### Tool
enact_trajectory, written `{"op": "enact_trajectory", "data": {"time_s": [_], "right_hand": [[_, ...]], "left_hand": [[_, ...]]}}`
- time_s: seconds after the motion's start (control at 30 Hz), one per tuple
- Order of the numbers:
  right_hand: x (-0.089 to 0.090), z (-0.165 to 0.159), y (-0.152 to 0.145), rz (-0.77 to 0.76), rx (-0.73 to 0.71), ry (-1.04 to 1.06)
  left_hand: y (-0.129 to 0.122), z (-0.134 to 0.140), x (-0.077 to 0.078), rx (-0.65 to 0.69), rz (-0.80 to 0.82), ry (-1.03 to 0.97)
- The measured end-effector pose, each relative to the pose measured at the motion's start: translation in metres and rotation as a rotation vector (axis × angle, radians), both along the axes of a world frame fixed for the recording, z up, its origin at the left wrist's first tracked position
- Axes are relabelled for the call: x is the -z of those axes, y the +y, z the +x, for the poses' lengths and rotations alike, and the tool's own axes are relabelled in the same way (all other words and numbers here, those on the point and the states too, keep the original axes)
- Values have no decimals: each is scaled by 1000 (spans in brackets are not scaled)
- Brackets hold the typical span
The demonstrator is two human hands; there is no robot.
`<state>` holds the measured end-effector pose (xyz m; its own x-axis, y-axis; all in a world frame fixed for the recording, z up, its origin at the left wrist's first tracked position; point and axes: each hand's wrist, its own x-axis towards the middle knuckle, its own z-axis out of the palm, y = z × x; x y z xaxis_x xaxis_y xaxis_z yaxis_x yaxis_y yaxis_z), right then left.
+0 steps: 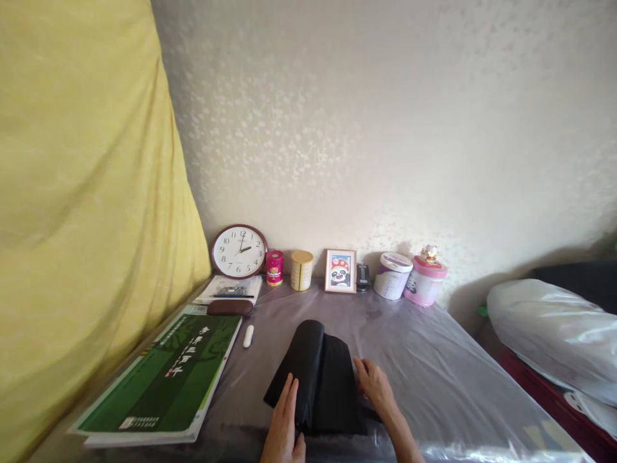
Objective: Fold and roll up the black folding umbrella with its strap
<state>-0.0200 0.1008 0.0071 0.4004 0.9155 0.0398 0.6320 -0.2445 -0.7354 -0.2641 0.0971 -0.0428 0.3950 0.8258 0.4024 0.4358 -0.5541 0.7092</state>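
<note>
A black folded piece of thin fabric (332, 379) lies near the front of the table, its left part raised in a rounded fold over a flatter right part. My left hand (285, 418) holds the lower left of it, fingers along the outside and thumb by the near end. At the right edge of the fabric, my right hand (373, 386) has its fingers curled in a pinch. Whether the fabric wraps around something inside is hidden.
On the left lie a green book (164, 379), a brown glasses case (230, 308) and a small white stick-like object (248, 336). A wall clock (240, 251), several tins and canisters, and a framed panda picture (340, 271) line the wall. A yellow curtain (91, 193) hangs left.
</note>
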Motion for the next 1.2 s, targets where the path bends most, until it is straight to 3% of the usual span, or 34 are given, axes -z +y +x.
{"op": "enact_trajectory", "data": {"time_s": [0.07, 0.2, 0.33, 0.5, 0.87, 1.03, 1.2], "right_hand": [[1, 3, 4, 32, -8, -91], [1, 3, 14, -37, 35, -39], [-3, -4, 17, -5, 86, -39], [-10, -19, 17, 93, 66, 133], [-49, -67, 54, 252, -75, 286], [-46, -86, 76, 205, -85, 279], [-37, -97, 89, 100, -91, 223]], "left_hand": [[1, -1, 1, 11, 0, 2], [1, -3, 2, 21, -25, 0], [1, -1, 4, 18, -52, -25], [1, 0, 4, 47, -97, -14], [-3, 5, -10, -19, -204, 220], [-5, 7, -12, -25, -234, 227], [-5, 5, -5, -16, -179, 228]]}}
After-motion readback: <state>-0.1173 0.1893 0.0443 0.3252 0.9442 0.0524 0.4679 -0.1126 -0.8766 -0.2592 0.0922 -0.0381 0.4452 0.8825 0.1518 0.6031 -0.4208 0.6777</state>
